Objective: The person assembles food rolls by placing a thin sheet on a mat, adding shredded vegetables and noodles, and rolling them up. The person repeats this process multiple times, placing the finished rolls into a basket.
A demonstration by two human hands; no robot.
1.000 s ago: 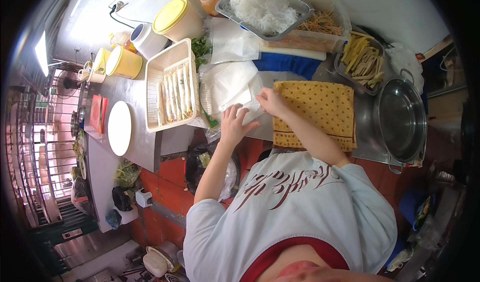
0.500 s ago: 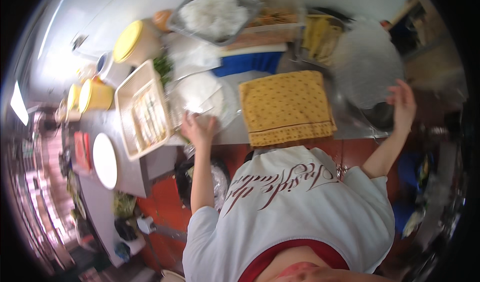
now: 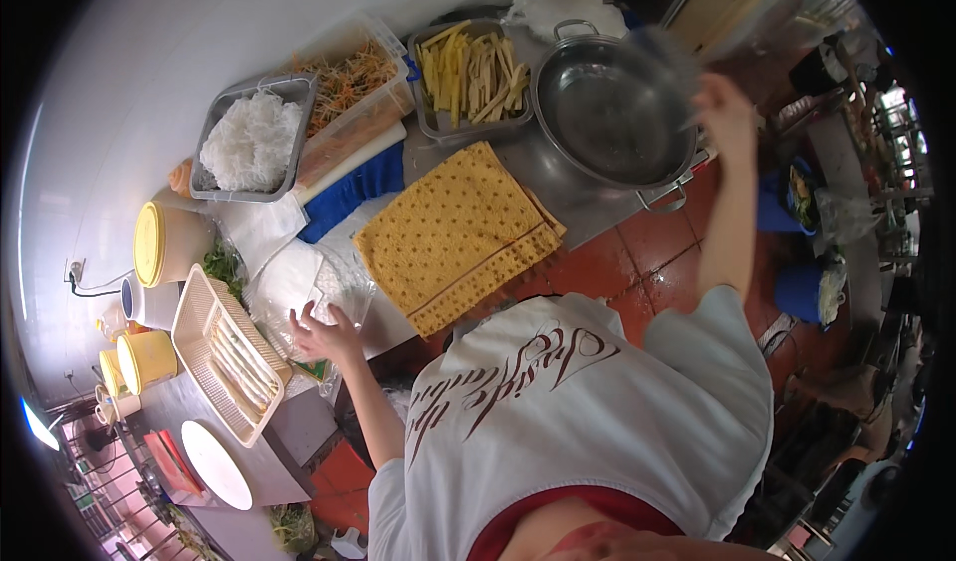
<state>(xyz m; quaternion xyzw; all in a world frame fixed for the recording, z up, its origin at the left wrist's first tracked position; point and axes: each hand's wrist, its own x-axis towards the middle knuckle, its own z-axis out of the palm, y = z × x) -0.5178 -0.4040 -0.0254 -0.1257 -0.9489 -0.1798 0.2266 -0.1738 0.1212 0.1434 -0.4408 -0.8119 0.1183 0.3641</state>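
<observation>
My left hand [image 3: 331,334] hovers with fingers apart at the near edge of a clear plastic sheet, where white square sheets [image 3: 291,274] lie. To its left stands a cream plastic basket [image 3: 187,337] with several long pale rolls [image 3: 242,360] in it. My right hand [image 3: 727,113] is raised at the right rim of a wide steel pot [image 3: 607,113] with a shallow layer of liquid. Its fingers pinch a thin, greyish see-through sheet [image 3: 669,68], smeared by motion. Between my hands lies a folded yellow patterned cloth [image 3: 458,232].
Along the wall stand a tray of white noodles [image 3: 251,141], a box of orange shreds [image 3: 349,88] and a tray of yellow strips [image 3: 468,75]. Yellow-lidded tubs [image 3: 149,244] and a white oval plate [image 3: 216,464] are at the left. Blue buckets [image 3: 797,292] stand at right.
My view has turned toward the right. The thin sheet has moved off the pot, uncovering it, and my right hand has moved farther away from me. My left hand has lifted slightly, fingers spread.
</observation>
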